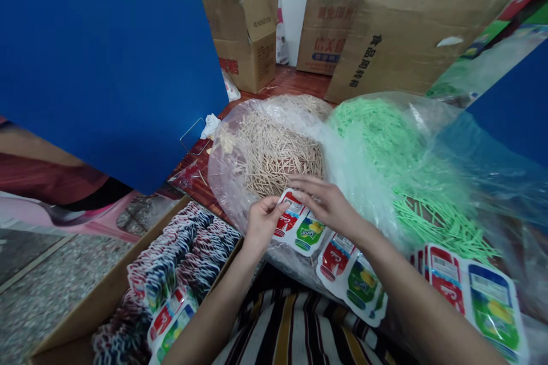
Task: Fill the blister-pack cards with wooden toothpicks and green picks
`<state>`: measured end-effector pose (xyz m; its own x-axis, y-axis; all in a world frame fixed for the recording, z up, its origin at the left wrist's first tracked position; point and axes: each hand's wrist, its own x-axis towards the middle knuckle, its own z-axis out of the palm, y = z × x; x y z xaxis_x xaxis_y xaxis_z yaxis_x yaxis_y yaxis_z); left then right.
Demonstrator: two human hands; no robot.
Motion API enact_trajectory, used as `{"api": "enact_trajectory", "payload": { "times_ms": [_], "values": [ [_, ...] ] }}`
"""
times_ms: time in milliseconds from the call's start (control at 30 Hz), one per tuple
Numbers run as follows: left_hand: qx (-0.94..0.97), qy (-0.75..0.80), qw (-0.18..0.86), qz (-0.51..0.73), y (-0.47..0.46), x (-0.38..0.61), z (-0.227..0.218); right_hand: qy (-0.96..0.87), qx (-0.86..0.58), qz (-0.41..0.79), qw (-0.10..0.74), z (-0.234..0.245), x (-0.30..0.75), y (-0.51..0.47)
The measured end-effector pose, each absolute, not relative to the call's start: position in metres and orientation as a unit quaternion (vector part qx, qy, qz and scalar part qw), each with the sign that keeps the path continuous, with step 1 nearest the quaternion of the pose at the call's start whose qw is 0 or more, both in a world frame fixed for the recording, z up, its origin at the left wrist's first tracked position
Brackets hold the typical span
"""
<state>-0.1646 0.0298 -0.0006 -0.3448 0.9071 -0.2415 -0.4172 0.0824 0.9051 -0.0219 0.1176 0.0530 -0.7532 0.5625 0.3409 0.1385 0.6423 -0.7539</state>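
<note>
My left hand pinches the upper left edge of a bottle-shaped double packet, one half red with "Cola" lettering, the other green with a lemon picture. At the packet's top edge is my right hand, thumb over the front and fingers stretched out beyond it; its exact grip is partly hidden. Just past my fingers, a clear plastic bag holds a heap of thin beige sticks. More such packets lie in a stack on my lap, below my right wrist.
A cardboard box at lower left holds rows of packets. Right of the beige sticks lie bagged green sticks, with another packet stack in front. Blue panels stand at both sides; cartons stand behind.
</note>
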Motion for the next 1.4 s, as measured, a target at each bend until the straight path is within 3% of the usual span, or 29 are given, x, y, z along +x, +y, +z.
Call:
{"api": "enact_trajectory", "payload": {
  "times_ms": [267,433,667,833,1000,1133,1400],
  "values": [
    [0.204,0.477,0.560,0.646,0.029,-0.162,0.001,-0.866,-0.222,0.391,0.217,0.059,-0.001,0.107],
    [0.201,0.453,0.575,0.651,0.029,-0.158,0.003,-0.847,-0.244,0.392,0.262,0.055,0.005,0.102],
    [0.201,0.463,0.592,0.629,0.026,-0.150,0.003,-0.890,-0.223,0.353,0.185,0.050,0.013,0.101],
    [0.171,0.444,0.599,0.644,0.027,-0.143,0.005,-0.854,-0.278,0.363,0.247,0.052,0.019,0.105],
    [0.209,0.453,0.593,0.632,0.029,-0.136,0.010,-0.868,-0.267,0.370,0.198,0.055,0.028,0.105],
    [0.343,0.452,0.632,0.528,0.028,-0.133,0.014,-0.831,-0.289,0.405,0.249,0.061,0.039,0.103],
    [0.403,0.525,0.553,0.505,0.032,-0.119,0.009,-0.814,-0.386,0.359,0.244,0.056,0.063,0.100]
  ]
}}
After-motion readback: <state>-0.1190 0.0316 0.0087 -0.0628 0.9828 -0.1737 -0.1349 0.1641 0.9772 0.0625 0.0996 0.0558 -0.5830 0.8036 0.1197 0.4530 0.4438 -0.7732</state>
